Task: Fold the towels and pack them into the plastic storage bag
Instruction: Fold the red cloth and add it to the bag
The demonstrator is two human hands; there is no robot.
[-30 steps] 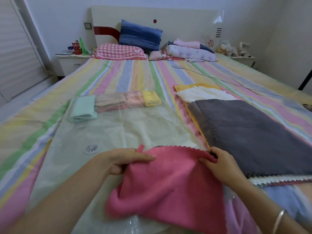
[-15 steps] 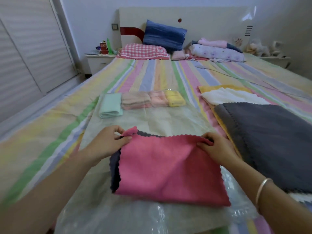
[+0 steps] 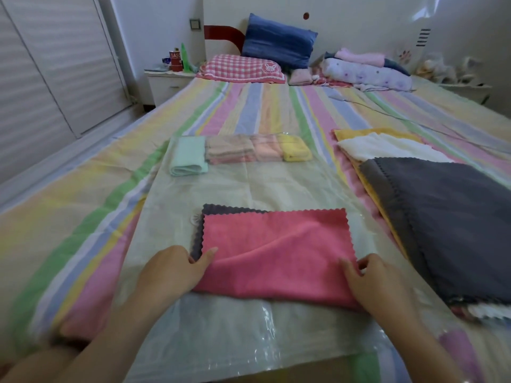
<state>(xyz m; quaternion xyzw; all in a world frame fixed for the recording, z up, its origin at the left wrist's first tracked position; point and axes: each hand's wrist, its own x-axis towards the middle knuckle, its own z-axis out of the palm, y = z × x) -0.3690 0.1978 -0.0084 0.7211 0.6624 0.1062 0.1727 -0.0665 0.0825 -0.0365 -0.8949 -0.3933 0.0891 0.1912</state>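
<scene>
Left hand (image 3: 177,268) and right hand (image 3: 378,280) each pinch a near corner of the pink scallop-edged microfibre towel (image 3: 276,244), its long axis crosswise between them on the clear plastic storage bag (image 3: 249,189).

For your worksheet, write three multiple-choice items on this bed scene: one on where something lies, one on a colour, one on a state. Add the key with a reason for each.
1. Where does the pink towel lie?
A. on the nightstand
B. on the plastic storage bag
C. on the blue pillow

2. What colour is the top towel of the unfolded stack on the right?
A. green
B. dark grey
C. blue

3. What are the hands doing?
A. hanging clear of the bed
B. reaching inside the bag
C. holding the pink towel's near corners

Key:
1 B, clear plastic shows all round the towel.
2 B, the dark grey towel covers that stack.
3 C, the left hand and the right hand each grip a near corner.
</scene>
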